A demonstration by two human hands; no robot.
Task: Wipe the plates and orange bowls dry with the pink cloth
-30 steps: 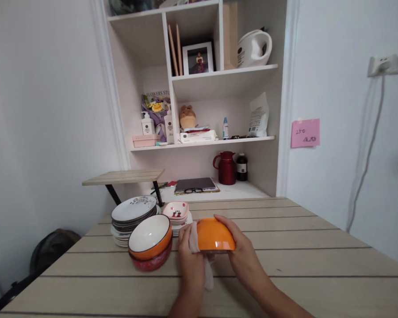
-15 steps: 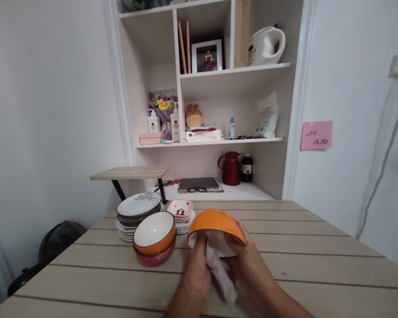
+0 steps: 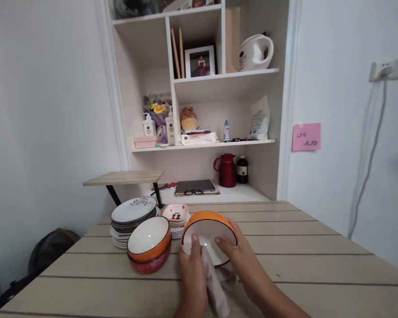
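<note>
Between my hands an orange bowl (image 3: 209, 234) is tilted up on its side, its white inside facing me. My right hand (image 3: 240, 251) grips the right rim, thumb lying inside the bowl and fingers behind it. At the lower left rim, my left hand (image 3: 193, 265) is closed on a pale cloth (image 3: 212, 282), with its thumb against the bowl's inside; its other fingers are mostly hidden. The cloth hangs down between my wrists. Just left of my hands, another orange bowl (image 3: 149, 238) sits stacked in a red bowl (image 3: 152, 263).
Behind the stacked bowls stand a pile of plates (image 3: 134, 210) and small square dishes (image 3: 175, 213). A small raised stand (image 3: 126, 177) is at the table's back left. Farther back, a laptop (image 3: 195, 186) and a red jug (image 3: 227, 171) rest under the shelves.
The orange bowl has tipped back so that more of its white inside faces me. My left thumb now shows inside it. The whole view has shifted slightly.
</note>
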